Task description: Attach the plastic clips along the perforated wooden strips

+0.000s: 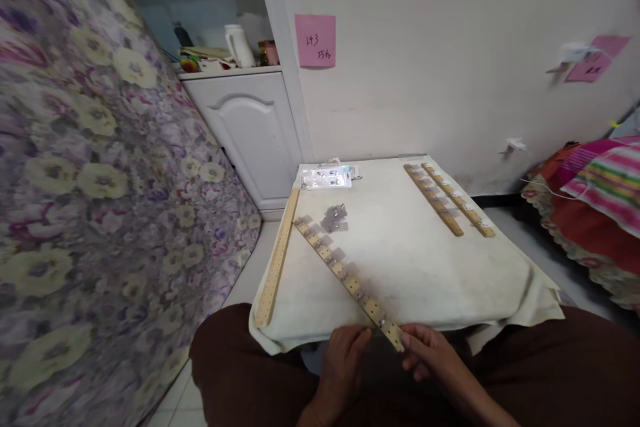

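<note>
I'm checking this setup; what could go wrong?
The angled strip overhangs the near side of the table, so a slip of the right hand might shift it. If it swings, it could scatter the small pile nearby. The bare strip lies along the left edge and might be knocked off.

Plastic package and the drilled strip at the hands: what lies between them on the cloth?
A heap of small greyish pieces, in the head view.

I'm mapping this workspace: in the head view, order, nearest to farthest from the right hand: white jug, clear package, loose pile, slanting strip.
1. Slanting strip: end at the right hand.
2. Loose pile: left, ahead.
3. Clear package: left, farther back.
4. White jug: left, on the shelf.
</note>
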Motion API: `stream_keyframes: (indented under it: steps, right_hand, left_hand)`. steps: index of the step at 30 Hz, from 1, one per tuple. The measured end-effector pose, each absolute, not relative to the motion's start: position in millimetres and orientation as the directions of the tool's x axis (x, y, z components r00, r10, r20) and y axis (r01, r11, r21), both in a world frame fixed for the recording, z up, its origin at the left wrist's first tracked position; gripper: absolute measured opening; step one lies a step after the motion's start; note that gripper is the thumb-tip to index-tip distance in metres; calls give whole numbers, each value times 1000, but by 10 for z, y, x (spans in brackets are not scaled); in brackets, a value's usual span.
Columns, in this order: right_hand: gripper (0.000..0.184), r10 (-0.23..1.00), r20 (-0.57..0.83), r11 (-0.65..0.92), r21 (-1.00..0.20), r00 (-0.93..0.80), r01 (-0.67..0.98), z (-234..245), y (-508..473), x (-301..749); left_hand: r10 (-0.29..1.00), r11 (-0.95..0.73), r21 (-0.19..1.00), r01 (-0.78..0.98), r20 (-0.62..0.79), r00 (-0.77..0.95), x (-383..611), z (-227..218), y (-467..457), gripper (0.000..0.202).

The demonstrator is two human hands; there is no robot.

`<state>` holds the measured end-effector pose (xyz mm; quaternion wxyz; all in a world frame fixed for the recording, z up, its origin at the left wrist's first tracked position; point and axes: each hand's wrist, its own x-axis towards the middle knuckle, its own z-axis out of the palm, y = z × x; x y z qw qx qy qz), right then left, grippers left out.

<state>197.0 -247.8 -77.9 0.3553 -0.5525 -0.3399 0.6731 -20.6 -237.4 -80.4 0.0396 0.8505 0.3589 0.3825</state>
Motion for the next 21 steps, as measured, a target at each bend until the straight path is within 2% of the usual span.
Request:
stream_keyframes:
  steps: [7,21]
  right_hand:
    - [47,831,-544,-553,-793,-111,-254,-819,-2467,1850]
    - [44,888,-446,-458,-837,-112,-301,-562,-2564,1855]
  left_hand:
    - [668,-726,381,572,590,454,-270,-870,-2393,39]
    - [671,-730,408,548,581,462,-333,-950,-2399,48]
